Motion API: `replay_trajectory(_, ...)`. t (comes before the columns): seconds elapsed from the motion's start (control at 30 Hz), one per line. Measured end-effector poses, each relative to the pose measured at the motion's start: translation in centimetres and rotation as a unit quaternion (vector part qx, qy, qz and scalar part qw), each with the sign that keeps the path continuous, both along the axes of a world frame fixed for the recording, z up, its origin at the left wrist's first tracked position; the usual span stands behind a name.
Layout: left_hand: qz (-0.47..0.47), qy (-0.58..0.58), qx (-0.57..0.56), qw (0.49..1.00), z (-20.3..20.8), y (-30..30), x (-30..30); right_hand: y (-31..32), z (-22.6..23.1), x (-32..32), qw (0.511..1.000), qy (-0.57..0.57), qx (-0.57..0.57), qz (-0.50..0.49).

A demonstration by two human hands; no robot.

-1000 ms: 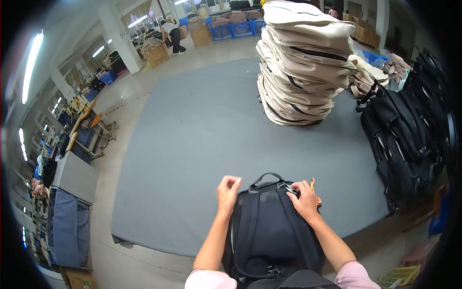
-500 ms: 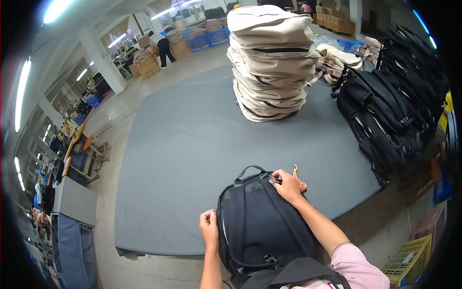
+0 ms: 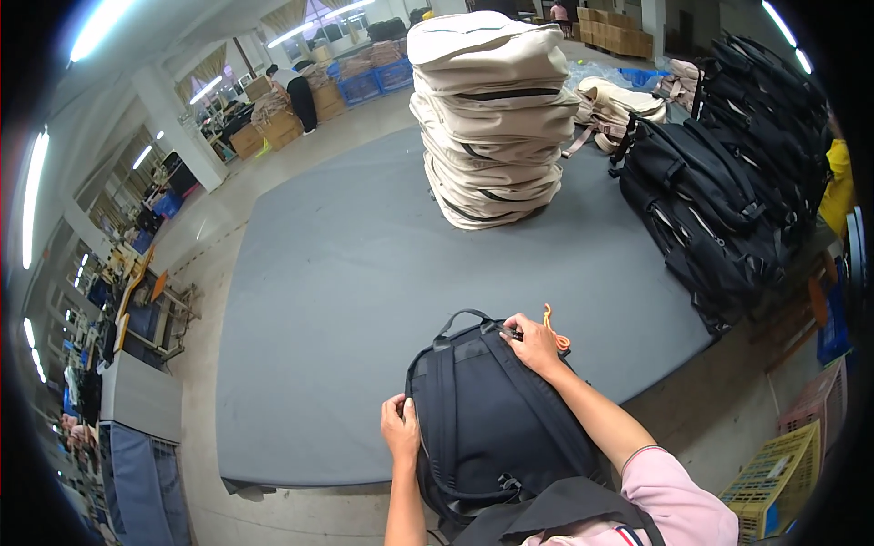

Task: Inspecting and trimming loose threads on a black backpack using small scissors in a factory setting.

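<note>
A black backpack (image 3: pixel 492 409) stands at the table's near edge, its shoulder straps and top handle facing up toward me. My left hand (image 3: pixel 399 428) is at its left side, fingers closed on the edge seam. At the top right, next to the handle, my right hand (image 3: pixel 533 344) rests with bent fingers closed around a small dark thing too small to name. Beside that hand an orange cord (image 3: pixel 560 342) lies in loops; where it is fastened is hidden.
The grey-covered table (image 3: pixel 319 300) carries a tall stack of cream backpacks (image 3: pixel 492 118) at the back. Black backpacks (image 3: pixel 701 209) are piled along its right side. Plastic crates (image 3: pixel 774 473) stand at the lower right. Far off, a person (image 3: pixel 296 96) bends over cardboard boxes.
My left hand has come in against the backpack's left edge, where it was slightly apart before. The right hand stays by the handle. The whole view has shifted slightly.
</note>
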State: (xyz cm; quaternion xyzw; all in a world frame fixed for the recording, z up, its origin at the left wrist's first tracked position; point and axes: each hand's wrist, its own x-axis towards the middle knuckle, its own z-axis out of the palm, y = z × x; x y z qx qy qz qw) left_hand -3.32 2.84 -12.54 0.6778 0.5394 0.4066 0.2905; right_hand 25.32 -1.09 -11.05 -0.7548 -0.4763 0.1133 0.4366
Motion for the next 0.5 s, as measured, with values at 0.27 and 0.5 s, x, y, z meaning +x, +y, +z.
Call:
replay_trajectory(0.27,0.005,0.018,0.011,1.000,-0.03,-0.07,0.09,-0.28,0.14,-0.02,1.000,0.014,0.018,0.003)
replay_trajectory(0.5,0.007,0.034,0.040,0.999,-0.71,0.14,-0.24,-0.19,0.15,-0.05,1.000,0.009,0.020,0.006)
